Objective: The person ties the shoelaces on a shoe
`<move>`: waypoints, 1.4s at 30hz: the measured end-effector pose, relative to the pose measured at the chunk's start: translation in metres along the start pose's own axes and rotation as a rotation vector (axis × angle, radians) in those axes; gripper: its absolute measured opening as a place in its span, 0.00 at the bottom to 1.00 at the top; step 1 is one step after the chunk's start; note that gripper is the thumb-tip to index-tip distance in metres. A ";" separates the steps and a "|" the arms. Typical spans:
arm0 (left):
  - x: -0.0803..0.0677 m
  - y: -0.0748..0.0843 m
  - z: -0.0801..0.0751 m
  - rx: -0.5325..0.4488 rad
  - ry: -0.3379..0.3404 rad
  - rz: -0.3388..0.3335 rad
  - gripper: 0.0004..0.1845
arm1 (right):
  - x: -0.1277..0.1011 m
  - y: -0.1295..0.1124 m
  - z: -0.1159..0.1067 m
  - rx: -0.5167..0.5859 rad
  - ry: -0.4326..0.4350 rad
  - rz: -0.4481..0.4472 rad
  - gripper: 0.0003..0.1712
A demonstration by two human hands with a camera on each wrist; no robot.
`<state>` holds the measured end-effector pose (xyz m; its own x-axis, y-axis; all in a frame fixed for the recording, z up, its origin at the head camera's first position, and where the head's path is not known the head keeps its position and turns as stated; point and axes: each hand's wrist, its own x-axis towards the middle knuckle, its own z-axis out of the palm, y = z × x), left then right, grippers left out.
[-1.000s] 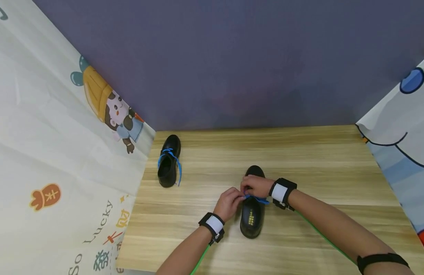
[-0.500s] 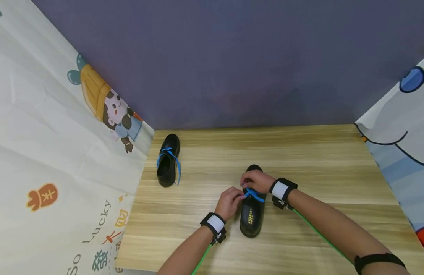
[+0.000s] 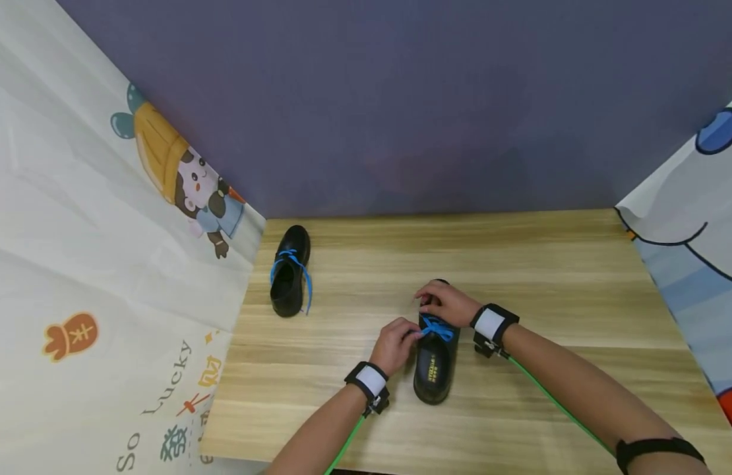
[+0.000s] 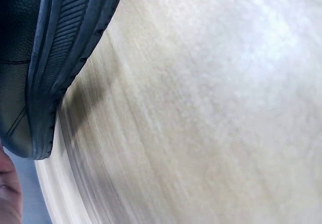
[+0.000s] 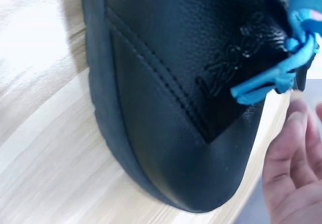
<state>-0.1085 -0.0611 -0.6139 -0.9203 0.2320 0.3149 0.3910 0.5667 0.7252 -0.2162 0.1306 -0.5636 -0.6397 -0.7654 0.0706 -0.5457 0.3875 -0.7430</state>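
A black leather shoe stands on the wooden table, its toe pointing away from me. Across its front, a blue shoelace lies looped and knotted. From the left side, my left hand pinches a loop of that lace between thumb and fingertips. Over the toe is my right hand, its fingers and thumb apart and just forward of the knot. In the right wrist view, the knotted blue lace shows close to the right hand's fingertips. The left wrist view catches the shoe's sole edge.
A second black shoe with loose blue laces stands at the table's far left. A dark blue-grey panel rises behind the wooden table. Printed cloths hang at the left and right.
My right hand has moved forward and away from the knot, uncovering the blue lace loops. My left hand stays at the lace. The head view has shifted slightly.
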 end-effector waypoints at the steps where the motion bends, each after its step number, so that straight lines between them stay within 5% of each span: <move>1: 0.001 0.000 0.000 0.002 0.001 -0.003 0.03 | -0.001 0.001 -0.002 0.003 0.008 0.008 0.13; 8: 0.010 0.000 0.002 -0.008 0.000 -0.028 0.03 | -0.019 0.008 -0.016 0.056 -0.025 0.082 0.04; 20: 0.021 0.000 0.007 -0.042 0.014 -0.082 0.04 | -0.047 0.032 -0.015 0.210 -0.066 0.124 0.06; 25: 0.024 0.000 0.011 -0.043 0.018 -0.075 0.04 | -0.050 0.041 -0.018 0.208 -0.050 0.072 0.10; 32: 0.031 0.002 0.015 -0.037 0.014 -0.059 0.04 | -0.049 0.045 -0.029 0.197 -0.041 0.120 0.07; 42: 0.044 0.003 0.021 -0.021 0.028 -0.120 0.05 | -0.048 0.036 -0.030 0.123 0.117 0.119 0.07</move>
<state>-0.1482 -0.0325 -0.6103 -0.9601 0.1409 0.2416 0.2781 0.5726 0.7712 -0.2217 0.1967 -0.5734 -0.7583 -0.6500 0.0493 -0.3971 0.4005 -0.8258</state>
